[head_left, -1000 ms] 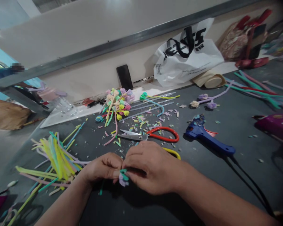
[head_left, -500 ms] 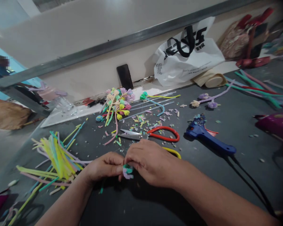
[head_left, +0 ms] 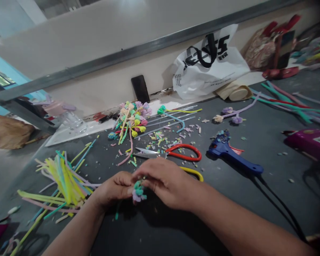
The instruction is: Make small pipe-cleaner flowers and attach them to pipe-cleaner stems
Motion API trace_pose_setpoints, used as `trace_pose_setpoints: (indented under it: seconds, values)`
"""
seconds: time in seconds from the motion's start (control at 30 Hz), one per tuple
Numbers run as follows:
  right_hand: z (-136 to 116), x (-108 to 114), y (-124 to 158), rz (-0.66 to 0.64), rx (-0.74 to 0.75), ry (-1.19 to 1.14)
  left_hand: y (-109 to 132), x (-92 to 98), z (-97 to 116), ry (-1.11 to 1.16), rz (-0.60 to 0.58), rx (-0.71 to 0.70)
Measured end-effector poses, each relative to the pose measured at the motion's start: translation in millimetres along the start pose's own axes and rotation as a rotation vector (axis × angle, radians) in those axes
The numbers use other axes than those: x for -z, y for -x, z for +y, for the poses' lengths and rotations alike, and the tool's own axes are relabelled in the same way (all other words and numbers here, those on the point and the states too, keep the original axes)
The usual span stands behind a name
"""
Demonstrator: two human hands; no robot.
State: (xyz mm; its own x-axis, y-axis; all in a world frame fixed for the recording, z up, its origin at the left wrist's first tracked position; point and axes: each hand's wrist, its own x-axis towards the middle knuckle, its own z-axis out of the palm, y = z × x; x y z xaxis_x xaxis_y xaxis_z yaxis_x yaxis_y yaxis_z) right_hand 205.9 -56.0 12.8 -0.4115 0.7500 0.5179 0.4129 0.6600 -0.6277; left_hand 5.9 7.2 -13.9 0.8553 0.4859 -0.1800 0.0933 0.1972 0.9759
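A small pipe-cleaner flower (head_left: 139, 192) in green and lilac sits between my two hands, low in the middle of the view. My left hand (head_left: 120, 188) pinches it from the left, and a green stem hangs below that hand. The fingers of my right hand (head_left: 165, 181) curl over the flower from the right, their tips at its green part; some fingertips are hidden. Just beyond my hands lie red-handled scissors (head_left: 184, 152), with a yellow handle (head_left: 193, 172) partly behind my right hand.
Left lies a pile of pipe cleaners (head_left: 66, 181). A bunch of finished flowers (head_left: 132, 119) and fuzzy offcuts (head_left: 160, 137) are ahead. A blue glue gun (head_left: 232, 156) with a cord lies right, near a purple tool (head_left: 309, 144). A phone (head_left: 140, 89) and white bag (head_left: 208, 67) stand behind.
Both hands have shifted slightly left with the flower. The right fingers have lifted and loosened a little, so more of the green and lilac loops shows.
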Motion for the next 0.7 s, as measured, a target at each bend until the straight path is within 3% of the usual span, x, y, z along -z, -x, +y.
trace_pose_setpoints:
  seconds: [0.13, 0.27, 0.4, 0.7]
  values:
    - [1, 1, -4, 0.225, -0.267, -0.161, 2, 7.2, -6, 0.159, 0.147, -0.028]
    - [4, -9, -5, 0.23, -0.413, -0.133, -4, 5.4, -4, 0.401, 0.19, 0.012]
    - [9, -17, -7, 0.255, -0.52, -0.163, -10, -0.1, 1, 0.507, 0.2, 0.065]
    - [15, -21, -8, 0.256, -0.579, -0.106, -12, -5.9, 2, 0.576, 0.168, 0.088]
